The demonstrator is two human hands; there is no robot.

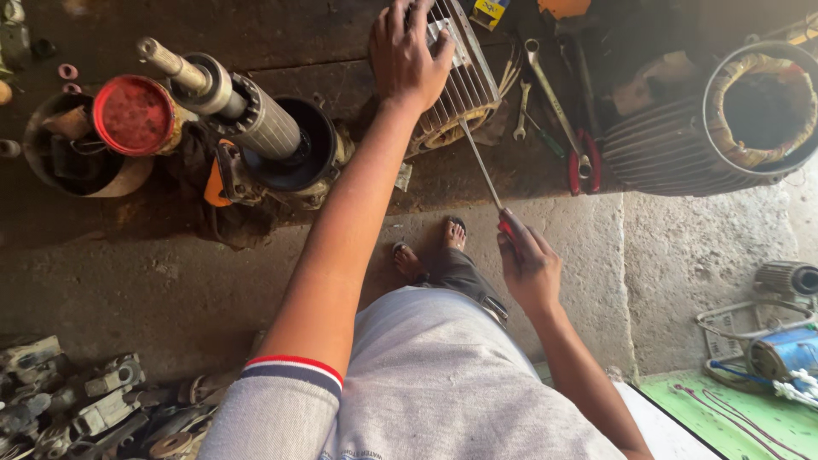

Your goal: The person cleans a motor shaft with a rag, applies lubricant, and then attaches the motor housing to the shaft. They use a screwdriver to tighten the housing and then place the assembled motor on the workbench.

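My left hand [407, 53] rests flat on top of a finned grey motor housing [464, 81] lying on the dark workbench. My right hand [528, 266] grips a red-handled screwdriver [486, 175]. Its long shaft runs up to the lower edge of the housing, where the tip touches it. My feet in sandals show on the floor below.
A rotor with shaft [226, 98] lies left of the housing beside a red-lidded tin [134, 115]. Spanners [545, 85] and red pliers [584, 162] lie to the right, next to a large stator with windings [724, 119]. Scrap parts [77, 405] sit bottom left. A green table [733, 413] stands bottom right.
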